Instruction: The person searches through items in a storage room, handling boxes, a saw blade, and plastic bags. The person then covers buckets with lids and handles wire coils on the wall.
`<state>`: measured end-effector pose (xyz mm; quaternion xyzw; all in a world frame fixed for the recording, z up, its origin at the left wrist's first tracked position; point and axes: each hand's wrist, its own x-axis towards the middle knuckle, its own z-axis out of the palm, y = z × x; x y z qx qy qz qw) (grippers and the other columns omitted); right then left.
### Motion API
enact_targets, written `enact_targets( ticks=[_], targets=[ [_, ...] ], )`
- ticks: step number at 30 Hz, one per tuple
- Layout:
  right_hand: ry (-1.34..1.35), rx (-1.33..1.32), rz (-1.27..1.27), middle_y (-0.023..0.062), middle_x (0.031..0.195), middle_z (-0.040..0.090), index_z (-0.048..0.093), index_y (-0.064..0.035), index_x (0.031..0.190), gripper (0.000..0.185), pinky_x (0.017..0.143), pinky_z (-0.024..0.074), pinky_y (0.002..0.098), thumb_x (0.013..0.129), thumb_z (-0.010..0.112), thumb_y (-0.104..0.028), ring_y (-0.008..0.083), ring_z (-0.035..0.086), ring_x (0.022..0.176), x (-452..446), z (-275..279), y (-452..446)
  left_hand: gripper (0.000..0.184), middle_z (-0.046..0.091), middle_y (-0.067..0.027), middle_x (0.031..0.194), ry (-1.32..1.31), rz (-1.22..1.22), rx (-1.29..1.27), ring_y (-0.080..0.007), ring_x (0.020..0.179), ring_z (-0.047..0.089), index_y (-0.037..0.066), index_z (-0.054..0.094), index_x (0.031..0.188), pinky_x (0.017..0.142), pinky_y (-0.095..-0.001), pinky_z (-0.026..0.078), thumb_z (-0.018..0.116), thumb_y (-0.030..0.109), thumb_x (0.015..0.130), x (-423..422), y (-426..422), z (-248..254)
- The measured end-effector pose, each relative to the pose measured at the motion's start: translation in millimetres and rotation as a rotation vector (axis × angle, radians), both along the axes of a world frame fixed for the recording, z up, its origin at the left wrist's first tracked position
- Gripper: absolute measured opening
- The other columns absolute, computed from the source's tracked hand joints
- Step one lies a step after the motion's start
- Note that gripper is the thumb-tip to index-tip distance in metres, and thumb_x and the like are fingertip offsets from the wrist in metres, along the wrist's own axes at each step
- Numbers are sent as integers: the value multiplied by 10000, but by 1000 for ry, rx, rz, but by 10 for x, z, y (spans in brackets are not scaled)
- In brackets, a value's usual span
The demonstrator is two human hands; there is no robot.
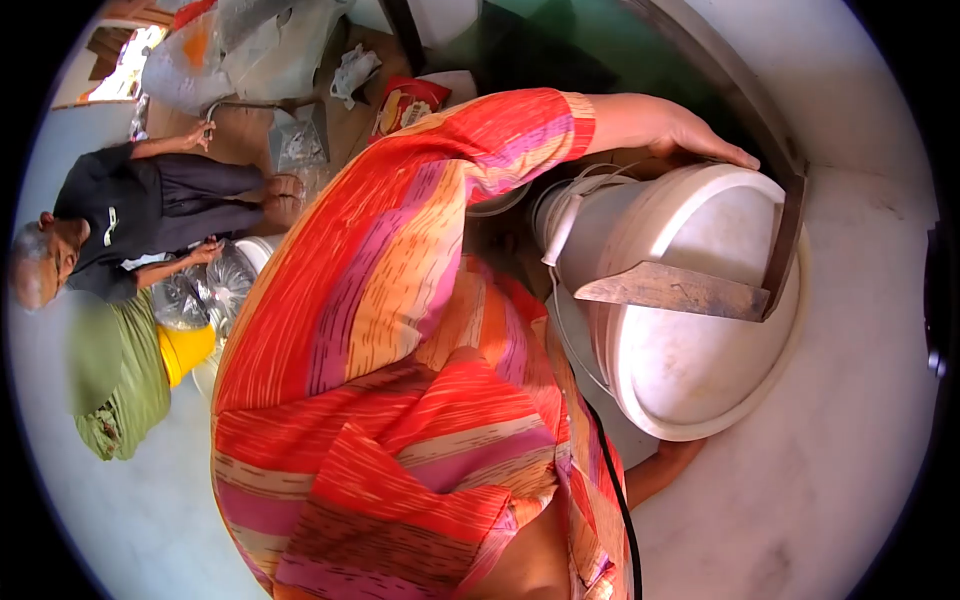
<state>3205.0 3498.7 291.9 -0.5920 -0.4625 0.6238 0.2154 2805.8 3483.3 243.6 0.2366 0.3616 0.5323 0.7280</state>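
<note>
A large white bucket (590, 240) with a pale lid (690, 365) stands within my arms, its wire handle (585, 365) hanging down the near side. Along the bucket's upper rim lies my left hand (690, 135), palm against it and fingers stretched over the edge. My right hand (675, 462) reaches behind the lower rim, where the bucket hides its fingers. Across the lid rests an angled piece of dark wood (680, 290) with a pointed end. My striped red and orange sleeve (360, 300) fills the middle of the view.
At the left stands another person (120, 205) in dark clothes. Near them are a yellow container (187, 352), a green cloth bundle (130, 370) and dark plastic bags. Clear plastic bags and a red packet (410, 105) lie at the upper left. A pale wall (860, 400) borders the right.
</note>
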Motion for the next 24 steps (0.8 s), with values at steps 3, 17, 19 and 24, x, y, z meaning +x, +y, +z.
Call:
enact_targets(
  ticks=[3, 17, 19, 24],
  targets=[
    [-20, 12, 16, 155, 1262, 414, 314, -2, 1294, 618, 887, 427, 381, 842, 508, -378, 261, 460, 1108, -99, 88, -16, 466, 566, -56, 1133, -108, 36, -22, -130, 992, 523, 53, 582, 1073, 880, -265, 417, 621, 419, 787, 36, -39, -12],
    [-70, 55, -1, 155, 1243, 433, 328, 1, 1286, 598, 875, 435, 374, 848, 502, -366, 256, 476, 1087, -403, 328, -66, 650, 548, -114, 1144, 112, 62, -18, -200, 1062, 490, 45, 585, 1088, 886, -321, 400, 630, 567, 703, 78, -97, 62],
    [-79, 54, 16, 155, 1241, 436, 330, 2, 1285, 595, 873, 437, 373, 849, 501, -365, 256, 478, 1084, -397, 375, -42, 661, 546, -121, 1142, 133, 69, -17, -204, 1056, 491, 39, 587, 1083, 881, -322, 402, 623, 577, 701, 41, -144, 127],
    [-88, 52, 44, 155, 1234, 443, 335, 3, 1282, 588, 869, 440, 370, 851, 499, -361, 254, 483, 1077, -323, 449, 6, 656, 535, -156, 1121, 335, 102, -77, -244, 984, 498, -5, 588, 1066, 815, -354, 405, 521, 575, 768, 26, -289, 398]
  ],
)
